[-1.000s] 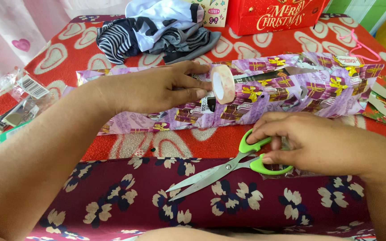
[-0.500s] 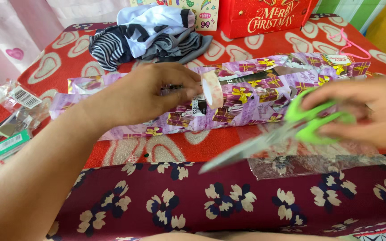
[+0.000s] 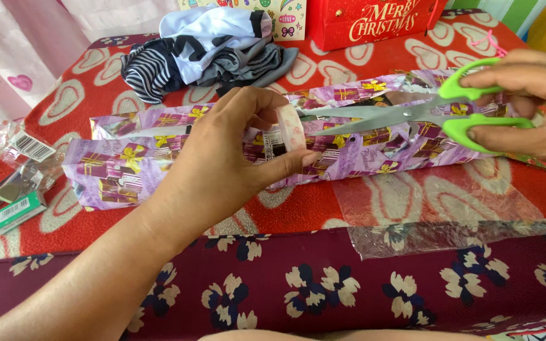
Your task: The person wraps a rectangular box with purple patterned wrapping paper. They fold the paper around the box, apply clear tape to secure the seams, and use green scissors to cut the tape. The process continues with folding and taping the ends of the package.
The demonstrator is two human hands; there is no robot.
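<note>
My left hand (image 3: 225,155) grips a small roll of clear tape (image 3: 291,128) upright against a long parcel wrapped in purple gift paper (image 3: 121,164), which lies across the red heart-patterned cloth (image 3: 83,82). My right hand (image 3: 529,104) holds green-handled scissors (image 3: 412,113) by the loops. The steel blades are slightly parted and point left, their tips close to the tape roll above the parcel.
A pile of striped and white clothes (image 3: 203,47) lies behind the parcel, beside a red gift bag (image 3: 374,22). Small packets and a green box (image 3: 14,211) sit at the left edge. A clear plastic sheet (image 3: 443,221) lies in front, over a maroon flowered cloth (image 3: 285,284).
My right hand lifted the scissors off the flowered cloth and swung them up to the right, blades now pointing at the tape roll. My left hand stayed on the tape.
</note>
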